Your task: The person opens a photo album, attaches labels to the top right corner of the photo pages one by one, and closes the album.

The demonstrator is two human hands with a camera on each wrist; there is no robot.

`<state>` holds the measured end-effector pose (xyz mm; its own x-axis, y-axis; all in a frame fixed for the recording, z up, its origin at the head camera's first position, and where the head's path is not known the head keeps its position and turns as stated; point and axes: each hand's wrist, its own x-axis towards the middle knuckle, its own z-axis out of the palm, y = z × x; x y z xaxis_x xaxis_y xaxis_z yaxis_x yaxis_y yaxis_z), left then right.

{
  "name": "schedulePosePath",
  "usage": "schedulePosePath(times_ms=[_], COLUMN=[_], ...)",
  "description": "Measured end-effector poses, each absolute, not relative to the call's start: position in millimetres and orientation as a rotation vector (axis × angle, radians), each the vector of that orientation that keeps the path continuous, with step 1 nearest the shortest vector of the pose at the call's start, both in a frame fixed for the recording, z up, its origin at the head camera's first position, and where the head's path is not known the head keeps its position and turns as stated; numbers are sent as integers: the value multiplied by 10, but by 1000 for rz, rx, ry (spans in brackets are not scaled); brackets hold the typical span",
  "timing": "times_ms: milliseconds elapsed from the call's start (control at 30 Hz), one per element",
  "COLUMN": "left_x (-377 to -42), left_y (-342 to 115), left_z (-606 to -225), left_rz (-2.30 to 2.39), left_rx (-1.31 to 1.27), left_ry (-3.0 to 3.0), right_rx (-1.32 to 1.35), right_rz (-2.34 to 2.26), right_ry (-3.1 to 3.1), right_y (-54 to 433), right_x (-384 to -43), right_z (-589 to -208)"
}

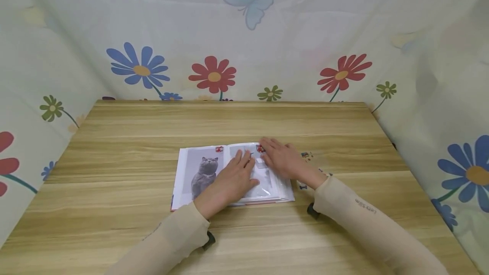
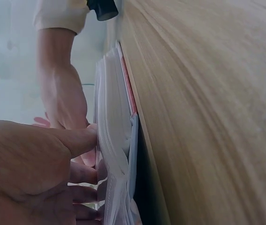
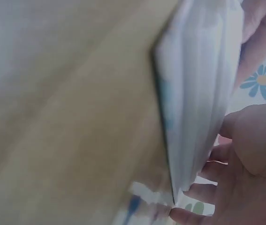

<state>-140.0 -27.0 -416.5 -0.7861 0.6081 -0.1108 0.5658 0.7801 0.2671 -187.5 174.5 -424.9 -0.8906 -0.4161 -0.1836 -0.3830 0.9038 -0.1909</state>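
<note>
A photo album [image 1: 179, 183] lies open on the wooden table, its left page showing a grey cat picture [image 1: 206, 175]. My left hand [image 1: 231, 181] rests with extended fingers on the right page, covering part of it. On the same page's upper right corner, beside a small red sticker [image 1: 260, 149], lies my right hand [image 1: 284, 161]. Seen edge-on in the left wrist view, the album's stacked pages [image 2: 107, 108] touch the left thumb and fingers. In the right wrist view, the right fingertips [image 3: 208, 171] touch the side of the album [image 3: 201, 93].
A clear sheet with small printed stickers [image 1: 304, 155] lies just right of the album, partly under the right wrist. The wooden table [image 1: 126, 139] spreads around it. Behind and at the sides hangs a white cloth [image 1: 183, 16] with flowers and a butterfly.
</note>
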Motion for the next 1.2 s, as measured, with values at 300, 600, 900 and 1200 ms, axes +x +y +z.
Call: schedulePosePath(times_ms=[300,600,900,1200], left_x=[-1406,-1414,-1421,-1427], left_y=[-270,-250,-269,-272], left_z=[-4148,-4145,-4143,-4146], left_rz=[298,277,283,237], left_rx=[958,950,973,992], left_ry=[2789,2785,2787,2781], right_rx=[-699,-789,-789,-688], right_rz=[-261,-178,-117,-53], right_ry=[2872,2860,2873,2824], right_y=[1793,1784,1743,1699], right_x=[-1616,-1404,-1528,-1667], right_z=[-4178,-4207,-4242,-4218])
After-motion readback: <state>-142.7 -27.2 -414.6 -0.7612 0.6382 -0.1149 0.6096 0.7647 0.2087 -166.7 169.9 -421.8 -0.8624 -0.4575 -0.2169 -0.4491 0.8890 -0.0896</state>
